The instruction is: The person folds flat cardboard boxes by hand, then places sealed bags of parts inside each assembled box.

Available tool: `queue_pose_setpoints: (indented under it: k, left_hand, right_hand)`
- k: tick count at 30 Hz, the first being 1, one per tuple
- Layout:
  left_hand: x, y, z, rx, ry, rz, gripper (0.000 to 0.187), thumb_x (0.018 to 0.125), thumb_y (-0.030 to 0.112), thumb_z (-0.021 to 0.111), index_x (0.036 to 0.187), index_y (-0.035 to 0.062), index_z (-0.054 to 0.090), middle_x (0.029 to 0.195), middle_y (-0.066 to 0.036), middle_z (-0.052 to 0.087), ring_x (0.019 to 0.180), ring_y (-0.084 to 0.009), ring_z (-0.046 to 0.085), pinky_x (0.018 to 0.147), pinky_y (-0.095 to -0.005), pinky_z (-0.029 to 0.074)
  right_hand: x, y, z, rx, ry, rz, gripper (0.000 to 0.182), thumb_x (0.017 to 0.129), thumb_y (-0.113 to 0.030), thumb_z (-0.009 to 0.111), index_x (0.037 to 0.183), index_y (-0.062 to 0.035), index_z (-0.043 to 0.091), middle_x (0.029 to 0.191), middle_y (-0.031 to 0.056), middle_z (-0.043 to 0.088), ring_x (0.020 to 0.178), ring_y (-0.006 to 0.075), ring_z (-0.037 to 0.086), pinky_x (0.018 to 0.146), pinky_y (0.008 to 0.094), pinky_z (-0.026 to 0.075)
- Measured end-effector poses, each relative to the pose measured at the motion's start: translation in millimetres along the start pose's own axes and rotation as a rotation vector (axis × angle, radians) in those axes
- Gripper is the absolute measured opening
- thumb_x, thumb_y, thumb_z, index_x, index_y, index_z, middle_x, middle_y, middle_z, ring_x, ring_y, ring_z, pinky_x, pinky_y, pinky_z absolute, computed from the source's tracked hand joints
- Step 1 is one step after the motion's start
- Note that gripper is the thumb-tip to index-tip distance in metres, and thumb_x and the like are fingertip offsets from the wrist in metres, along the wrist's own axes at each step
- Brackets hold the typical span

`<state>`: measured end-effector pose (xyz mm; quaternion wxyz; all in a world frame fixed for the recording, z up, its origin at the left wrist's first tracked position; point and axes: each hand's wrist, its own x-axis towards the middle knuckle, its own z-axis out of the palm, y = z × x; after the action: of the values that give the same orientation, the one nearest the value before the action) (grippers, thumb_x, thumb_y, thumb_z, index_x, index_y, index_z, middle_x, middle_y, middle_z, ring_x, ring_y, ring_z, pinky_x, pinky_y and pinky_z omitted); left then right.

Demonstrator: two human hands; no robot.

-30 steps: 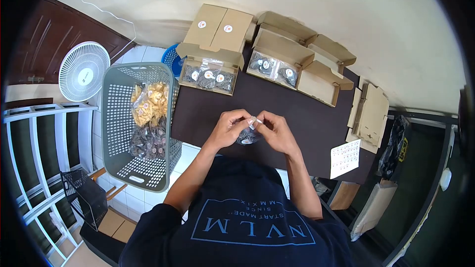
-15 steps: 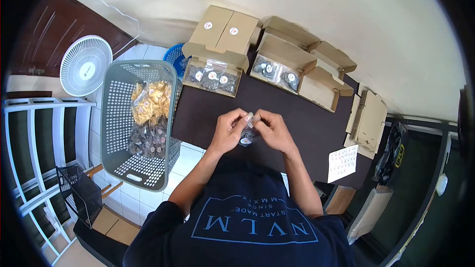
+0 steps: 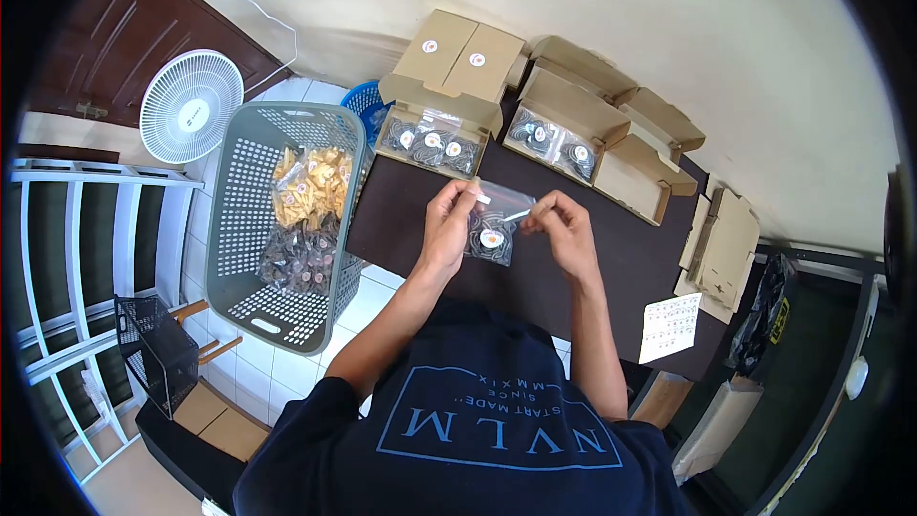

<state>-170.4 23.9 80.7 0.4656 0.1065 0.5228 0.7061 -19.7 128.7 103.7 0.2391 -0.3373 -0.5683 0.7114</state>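
Over the near part of the dark table I hold a clear zip bag (image 3: 491, 245) with dark coiled strands inside and a round white sticker with an orange mark. My left hand (image 3: 447, 229) pinches its upper left corner between thumb and fingers. On the other side, my right hand (image 3: 565, 229) is closed in a pinch at the bag's upper right edge, where a small white strip shows at the fingertips. Beyond the hands, an open cardboard box (image 3: 429, 141) contains several similar stickered bags.
A second open box (image 3: 557, 139) holds similar bags beside an unfilled box (image 3: 635, 182). Closed boxes (image 3: 449, 55) stand behind. At left, a grey basket (image 3: 229, 258) contains yellow and dark bagged goods. A sticker sheet (image 3: 671, 327) and flat cardboard (image 3: 723, 239) lie right.
My hands have moved apart, and the bag between them now hangs spread open to view instead of bunched. The whole view has shifted slightly right.
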Motion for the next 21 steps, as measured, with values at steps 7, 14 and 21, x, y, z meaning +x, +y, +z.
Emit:
queue_pose_setpoints:
  k: [7,14,21]
  left_hand:
    - [11,-4,7,0.180,0.091,0.086,0.022,0.101,0.022,0.056,0.090,0.0033,0.061,0.074,0.002,0.054,0.069,-0.0051,0.046,0.064,-0.0226,0.039]
    - [10,-14,14,0.518,0.123,0.365,0.023,0.099,0.017,0.057,0.087,-0.0023,0.056,0.066,-0.003,0.054,0.062,-0.0068,0.045,0.055,-0.0279,0.040]
    - [8,-14,16,0.643,0.120,0.385,0.018,0.099,0.014,0.056,0.089,-0.0019,0.055,0.063,-0.008,0.053,0.057,-0.0112,0.047,0.054,-0.0309,0.041]
  right_hand:
    - [-16,11,28,0.153,0.034,0.034,0.039,0.085,-0.002,0.073,0.118,-0.0032,0.053,0.105,0.0066,0.062,0.095,0.0134,0.060,0.080,0.0286,0.053]
    - [-15,12,34,0.186,0.055,0.125,0.015,0.084,-0.001,0.073,0.097,-0.0006,0.064,0.096,0.0042,0.068,0.087,0.0104,0.062,0.080,0.0262,0.051]
    - [-15,18,23,0.117,0.007,0.214,0.017,0.087,-0.001,0.070,0.103,-0.0028,0.065,0.094,0.0033,0.067,0.084,0.0079,0.061,0.072,0.0234,0.050]
